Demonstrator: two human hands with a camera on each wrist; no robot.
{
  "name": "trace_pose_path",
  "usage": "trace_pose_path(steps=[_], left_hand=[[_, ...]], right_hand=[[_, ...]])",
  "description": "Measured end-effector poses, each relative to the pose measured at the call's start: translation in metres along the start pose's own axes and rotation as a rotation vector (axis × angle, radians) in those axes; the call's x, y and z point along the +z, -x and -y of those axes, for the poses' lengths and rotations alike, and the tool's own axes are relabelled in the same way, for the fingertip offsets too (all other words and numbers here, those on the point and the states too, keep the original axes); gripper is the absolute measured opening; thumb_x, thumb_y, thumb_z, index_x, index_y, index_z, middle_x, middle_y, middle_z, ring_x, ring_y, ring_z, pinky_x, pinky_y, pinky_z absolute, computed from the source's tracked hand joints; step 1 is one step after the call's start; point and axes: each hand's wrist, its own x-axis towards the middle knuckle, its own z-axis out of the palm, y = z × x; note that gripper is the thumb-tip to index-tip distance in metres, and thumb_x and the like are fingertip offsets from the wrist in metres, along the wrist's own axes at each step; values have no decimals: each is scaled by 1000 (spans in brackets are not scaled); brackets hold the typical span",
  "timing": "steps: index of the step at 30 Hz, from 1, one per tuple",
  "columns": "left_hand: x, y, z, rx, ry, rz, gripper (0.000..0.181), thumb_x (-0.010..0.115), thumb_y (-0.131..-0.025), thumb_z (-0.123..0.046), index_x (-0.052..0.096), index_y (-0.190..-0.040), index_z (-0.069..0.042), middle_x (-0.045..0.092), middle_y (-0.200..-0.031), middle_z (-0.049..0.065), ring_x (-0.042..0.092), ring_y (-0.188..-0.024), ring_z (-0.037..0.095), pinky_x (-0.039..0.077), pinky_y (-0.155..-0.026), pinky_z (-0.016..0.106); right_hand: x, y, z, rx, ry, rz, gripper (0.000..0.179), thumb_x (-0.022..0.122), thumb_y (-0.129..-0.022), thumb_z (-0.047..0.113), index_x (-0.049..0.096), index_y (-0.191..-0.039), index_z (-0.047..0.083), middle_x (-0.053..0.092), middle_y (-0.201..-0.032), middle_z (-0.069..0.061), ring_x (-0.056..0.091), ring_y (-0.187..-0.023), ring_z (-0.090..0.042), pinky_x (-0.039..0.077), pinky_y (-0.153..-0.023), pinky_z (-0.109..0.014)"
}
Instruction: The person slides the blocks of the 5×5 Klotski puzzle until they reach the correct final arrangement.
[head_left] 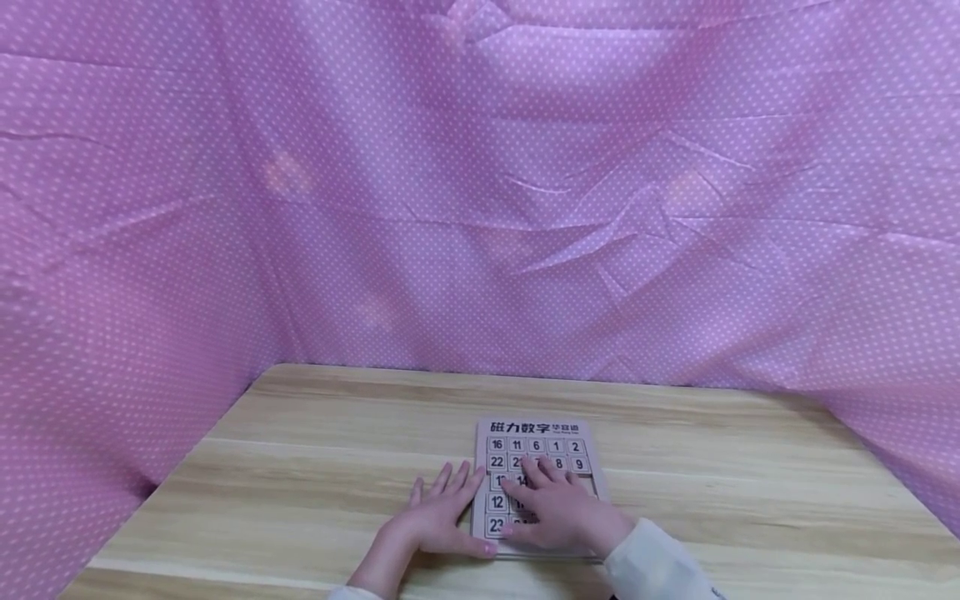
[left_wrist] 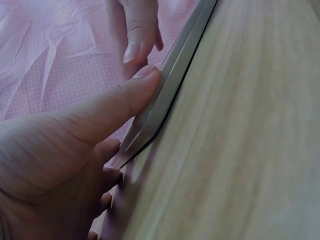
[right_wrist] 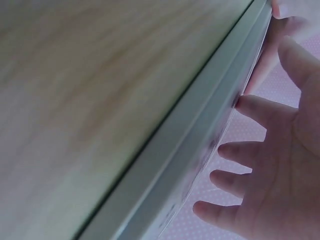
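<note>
A sliding number puzzle (head_left: 592, 437) lies flat on the table, with square numbered tiles in a pale frame. My left hand (head_left: 438, 521) rests at its left side, fingers spread, the thumb on the lower left corner. In the left wrist view that thumb touches the puzzle's edge (left_wrist: 165, 100). Over the middle and lower tiles lies my right hand (head_left: 566, 512), palm down with fingers apart, the index fingertip at tile 13. It hides several tiles. A tile-free slot (head_left: 587, 483) shows at the right of the third row. In the right wrist view my right fingers (right_wrist: 240, 153) are extended above the tiles.
The wood-grain table (head_left: 337, 450) extends on all sides of the puzzle. Pink cloth with white dots (head_left: 450, 250) hangs behind the table and along both its sides. Pale sleeves (head_left: 656, 558) cover the forearms.
</note>
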Motion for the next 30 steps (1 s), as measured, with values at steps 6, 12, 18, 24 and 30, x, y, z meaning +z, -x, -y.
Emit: trace_pose_path(steps=[6, 12, 18, 24, 30], left_hand=[[-1, 1, -2, 0, -2, -6, 102, 61, -61, -61, 18, -138, -8, 12, -140, 18, 4, -126, 37, -4, -93, 59], [-1, 1, -2, -3, -5, -5, 102, 61, -61, -61, 18, -138, -9, 11, -140, 18, 3, -126, 37, -4, -93, 59], [-1, 2, -2, -7, -12, 2, 102, 60, -61, -62, 18, -138, -9, 12, -140, 17, 4, -126, 37, -4, -93, 59], [-1, 1, -1, 1, -13, -1, 102, 60, -62, -62, 18, -138, -9, 11, -140, 18, 3, -126, 37, -4, -93, 60], [-2, 1, -2, 5, -20, 2, 102, 60, -62, -62, 18, -138, -8, 12, -140, 18, 4, -126, 38, -4, -93, 60]], right_hand=[[0, 8, -13, 1, -15, -8, 70, 39, -75, 66, 38, -131, 24, 22, -138, -17, 14, -123, -40, 15, -91, -62], [-3, 15, -18, 2, -22, -4, 72, 38, -75, 66, 37, -132, 22, 22, -138, -17, 13, -124, -40, 15, -91, -62], [-2, 18, -9, -24, 0, -1, 75, 36, -74, 67, 33, -134, 22, 22, -138, -16, 15, -124, -39, 17, -91, -61], [-1, 30, 9, -103, 39, 41, 72, 36, -75, 66, 30, -135, 26, 20, -139, -13, 15, -124, -37, 18, -91, -61], [4, 36, 19, -136, 71, 71, 74, 34, -74, 68, 29, -135, 28, 19, -140, -12, 13, -125, -36, 18, -90, -61]])
